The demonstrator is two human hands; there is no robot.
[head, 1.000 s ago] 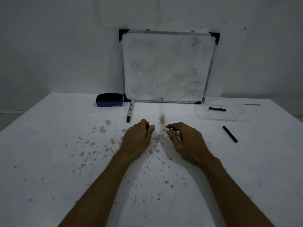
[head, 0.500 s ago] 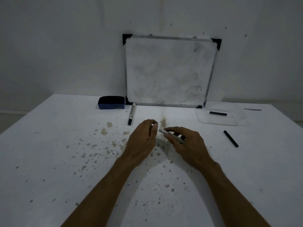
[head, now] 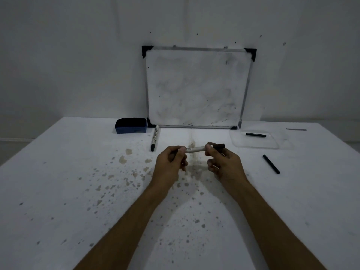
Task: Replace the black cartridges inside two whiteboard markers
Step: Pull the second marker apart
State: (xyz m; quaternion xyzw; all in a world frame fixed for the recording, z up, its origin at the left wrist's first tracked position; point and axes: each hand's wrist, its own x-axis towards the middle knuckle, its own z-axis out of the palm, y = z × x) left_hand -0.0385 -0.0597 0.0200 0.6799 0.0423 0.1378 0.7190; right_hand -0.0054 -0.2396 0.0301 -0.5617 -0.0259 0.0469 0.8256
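A white whiteboard marker (head: 195, 149) with a black end pointing right is held level above the table between both hands. My left hand (head: 169, 164) pinches its left end; my right hand (head: 224, 162) grips it near the black end. A second white marker (head: 155, 138) with a black cap lies on the table toward the back left. One loose black cartridge (head: 271, 164) lies on the table at the right. Another black cartridge (head: 255, 135) rests inside the clear plastic tray (head: 272, 146).
A small whiteboard (head: 196, 88) leans against the wall at the back of the stained white table (head: 78, 191). A dark blue eraser (head: 130, 125) sits to its left. A thin grey strip (head: 296, 129) lies at the far right.
Both hands have lifted from the table surface. The marker has turned from tilted in my right hand to level, held at both ends.
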